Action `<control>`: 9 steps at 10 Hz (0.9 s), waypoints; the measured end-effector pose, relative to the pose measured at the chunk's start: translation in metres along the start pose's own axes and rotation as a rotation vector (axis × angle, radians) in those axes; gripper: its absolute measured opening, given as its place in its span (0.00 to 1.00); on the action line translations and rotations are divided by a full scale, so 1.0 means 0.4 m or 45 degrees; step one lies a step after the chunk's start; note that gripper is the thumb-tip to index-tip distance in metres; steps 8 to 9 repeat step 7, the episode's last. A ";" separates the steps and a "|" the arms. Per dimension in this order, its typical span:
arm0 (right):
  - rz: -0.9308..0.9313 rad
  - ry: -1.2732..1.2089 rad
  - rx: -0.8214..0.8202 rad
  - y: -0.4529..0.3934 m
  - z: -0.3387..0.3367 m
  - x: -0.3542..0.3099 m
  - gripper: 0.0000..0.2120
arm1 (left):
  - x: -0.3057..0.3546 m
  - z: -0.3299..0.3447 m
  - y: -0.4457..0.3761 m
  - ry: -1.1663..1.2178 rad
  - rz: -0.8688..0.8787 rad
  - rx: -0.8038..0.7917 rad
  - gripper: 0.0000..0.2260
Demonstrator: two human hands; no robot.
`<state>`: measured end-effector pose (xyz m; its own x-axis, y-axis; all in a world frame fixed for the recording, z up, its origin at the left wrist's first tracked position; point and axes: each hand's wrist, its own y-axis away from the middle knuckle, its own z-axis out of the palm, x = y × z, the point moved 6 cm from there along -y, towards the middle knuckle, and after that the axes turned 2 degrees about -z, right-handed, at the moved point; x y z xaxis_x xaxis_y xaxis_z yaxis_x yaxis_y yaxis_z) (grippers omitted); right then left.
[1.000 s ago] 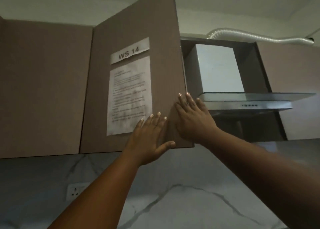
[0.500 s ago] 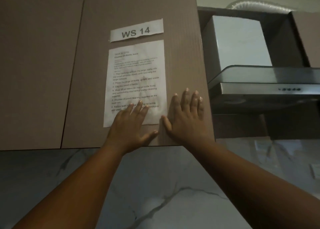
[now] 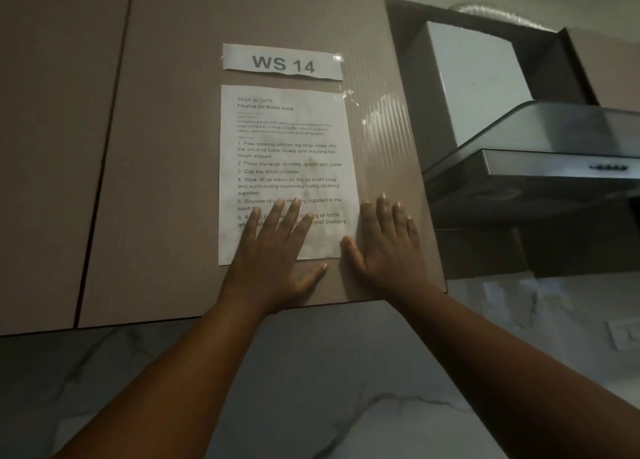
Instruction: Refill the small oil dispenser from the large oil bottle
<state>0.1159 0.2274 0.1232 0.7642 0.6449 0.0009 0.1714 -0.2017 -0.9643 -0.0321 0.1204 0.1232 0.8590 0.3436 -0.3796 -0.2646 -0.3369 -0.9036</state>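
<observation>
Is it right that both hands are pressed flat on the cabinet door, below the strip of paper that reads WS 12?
Not quite. The head view shows the paper strip reads WS 14, not WS 12. The rest holds: the left hand and right hand lie flat on the cabinet door, below that strip.
</observation>
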 end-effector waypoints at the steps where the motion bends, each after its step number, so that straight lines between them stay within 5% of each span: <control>1: 0.026 -0.041 -0.001 0.002 0.039 -0.007 0.35 | -0.006 0.019 0.004 -0.042 -0.013 0.038 0.38; 4: 0.058 -0.089 0.019 0.010 0.070 0.000 0.34 | -0.007 0.039 0.010 -0.057 -0.033 0.054 0.39; 6: -0.011 0.057 -0.374 -0.001 0.009 0.011 0.36 | 0.018 0.036 0.048 -0.190 -0.125 -0.174 0.37; 7: -0.137 0.156 -0.347 0.043 -0.052 0.009 0.36 | 0.036 0.025 0.098 -0.158 -0.315 -0.224 0.39; 9: -0.137 0.156 -0.347 0.043 -0.052 0.009 0.36 | 0.036 0.025 0.098 -0.158 -0.315 -0.224 0.39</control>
